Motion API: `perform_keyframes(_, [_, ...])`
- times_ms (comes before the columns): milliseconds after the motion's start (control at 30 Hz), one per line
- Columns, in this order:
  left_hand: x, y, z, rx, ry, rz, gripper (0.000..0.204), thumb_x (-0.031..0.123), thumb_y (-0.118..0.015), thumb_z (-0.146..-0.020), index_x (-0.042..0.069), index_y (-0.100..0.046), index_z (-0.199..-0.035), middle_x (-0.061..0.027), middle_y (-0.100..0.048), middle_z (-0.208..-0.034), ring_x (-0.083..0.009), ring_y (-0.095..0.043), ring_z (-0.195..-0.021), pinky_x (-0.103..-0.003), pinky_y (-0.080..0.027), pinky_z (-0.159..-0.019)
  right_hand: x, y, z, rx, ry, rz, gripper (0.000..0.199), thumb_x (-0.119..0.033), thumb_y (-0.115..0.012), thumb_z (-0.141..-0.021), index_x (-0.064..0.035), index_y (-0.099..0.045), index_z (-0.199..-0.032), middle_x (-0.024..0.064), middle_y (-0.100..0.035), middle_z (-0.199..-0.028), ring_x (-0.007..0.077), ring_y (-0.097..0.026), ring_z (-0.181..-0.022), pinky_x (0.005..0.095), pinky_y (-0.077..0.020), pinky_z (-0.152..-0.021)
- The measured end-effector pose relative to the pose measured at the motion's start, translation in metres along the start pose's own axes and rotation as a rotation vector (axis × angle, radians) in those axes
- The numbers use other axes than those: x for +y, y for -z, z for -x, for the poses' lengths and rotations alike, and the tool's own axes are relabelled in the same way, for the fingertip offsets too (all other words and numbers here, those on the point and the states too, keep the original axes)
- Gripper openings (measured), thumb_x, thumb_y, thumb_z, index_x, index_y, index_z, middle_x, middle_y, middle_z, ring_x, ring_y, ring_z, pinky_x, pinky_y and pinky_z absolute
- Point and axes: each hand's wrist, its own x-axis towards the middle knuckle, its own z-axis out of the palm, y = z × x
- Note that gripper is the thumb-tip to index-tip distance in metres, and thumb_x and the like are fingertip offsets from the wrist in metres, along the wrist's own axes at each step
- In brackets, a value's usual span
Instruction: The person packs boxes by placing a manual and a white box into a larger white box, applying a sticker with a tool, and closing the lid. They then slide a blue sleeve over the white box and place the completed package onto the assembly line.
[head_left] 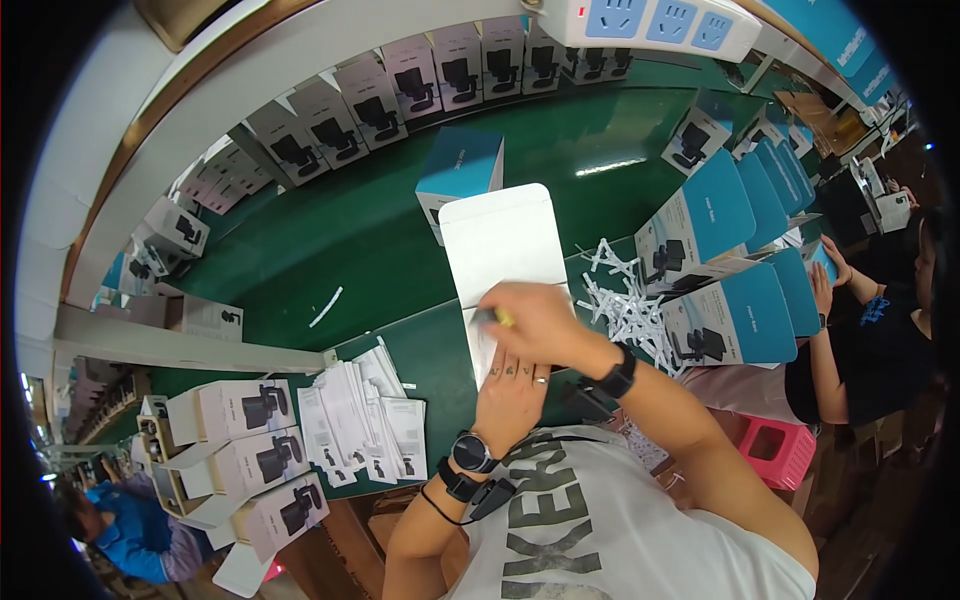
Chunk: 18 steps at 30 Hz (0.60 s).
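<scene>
A white open box with its flap up (498, 240) lies on the green work surface (340, 240) in front of me. My left hand (510, 385) presses flat on the box's near end, fingers spread. My right hand (535, 320) reaches across above it and is closed on a small grey and yellow object (492, 318), held against the box. Both wrists wear dark watches. A blue and white product box (462, 170) stands just behind the flap.
A heap of white paper strips (625, 305) lies to the right, beside several blue boxes (715, 225). White leaflets (365, 420) and open boxes (250, 465) sit at the left. Boxes line the far belt edge (400, 85). Another person (880, 330) works at the right.
</scene>
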Motion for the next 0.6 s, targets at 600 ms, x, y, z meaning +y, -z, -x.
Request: perform_keyframes(600, [-0.008, 0.041, 0.007, -0.113, 0.428, 1.188, 0.044, 0.025, -0.076, -0.093, 0.003, -0.067, -0.13, -0.0204, -0.057, -0.144, -0.04, -0.05, -0.135, -0.047, -0.035, -0.119, 0.014, 0.111, 0.082, -0.234, -0.141, -0.556, 0.051, -0.043, -0.049, -0.107, 0.0023, -0.069, -0.12, 0.013, -0.075, -0.102, 0.0194, -0.069, -0.083, 0.0351, -0.0538, -0.075])
